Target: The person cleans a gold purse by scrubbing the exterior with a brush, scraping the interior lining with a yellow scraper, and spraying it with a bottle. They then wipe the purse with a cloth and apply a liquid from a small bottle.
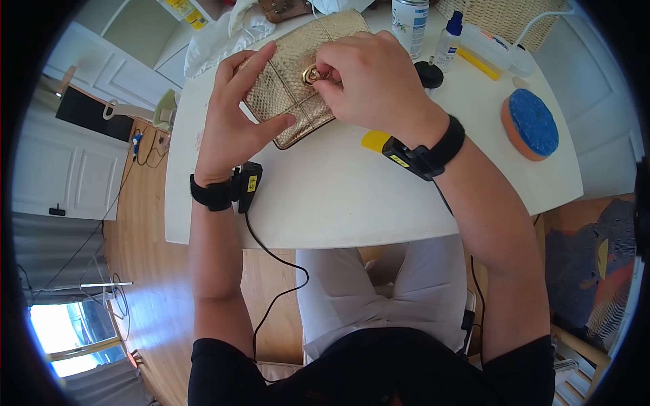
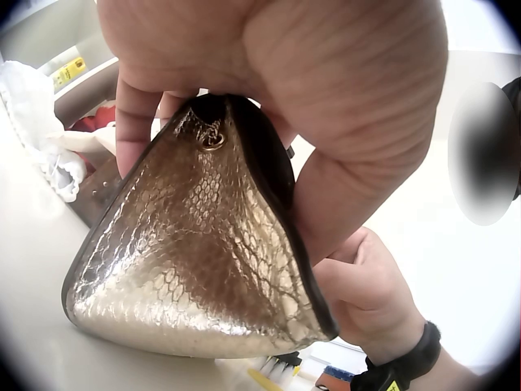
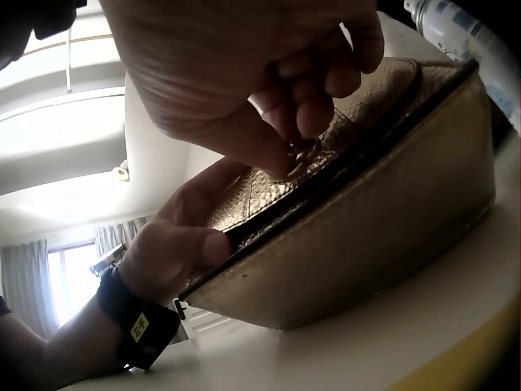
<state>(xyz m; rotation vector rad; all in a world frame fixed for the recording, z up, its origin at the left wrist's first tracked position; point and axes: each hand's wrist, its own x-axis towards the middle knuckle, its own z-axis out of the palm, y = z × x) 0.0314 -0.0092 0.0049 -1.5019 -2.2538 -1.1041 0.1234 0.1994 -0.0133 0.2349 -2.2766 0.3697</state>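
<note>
The gold bag (image 1: 286, 78) is on the table (image 1: 325, 203), in the far part, between your two hands. Its surface has a scale pattern, and the left wrist view shows its side end, wide at the bottom and narrow at the top, with a small ring (image 2: 213, 142) near the top. What is inside the bag cannot be seen.

Your left hand (image 1: 237, 111) grips the left end of the bag, its fingers on one side and the thumb on the other. Your right hand (image 1: 376, 78) comes over the front, with the wrist bent, and its fingers pinch the round gold clasp (image 1: 309, 74).

Behind the bag there are a white cloth (image 1: 233, 30) and a brown item (image 1: 288, 9). To the right of it stand a spray can (image 1: 410, 30) and a small bottle with a blue cap (image 1: 445, 47), and beyond them is a woven basket (image 1: 497, 15), whose inside I cannot tell. Farther to the right lies a round sponge (image 1: 533, 125) with a blue top.

The table is white, with a curved front edge. Around it is a wooden floor (image 1: 156, 271), with white cabinets (image 1: 84, 176) at the left and a patterned cloth (image 1: 586, 257) low at the right.
</note>
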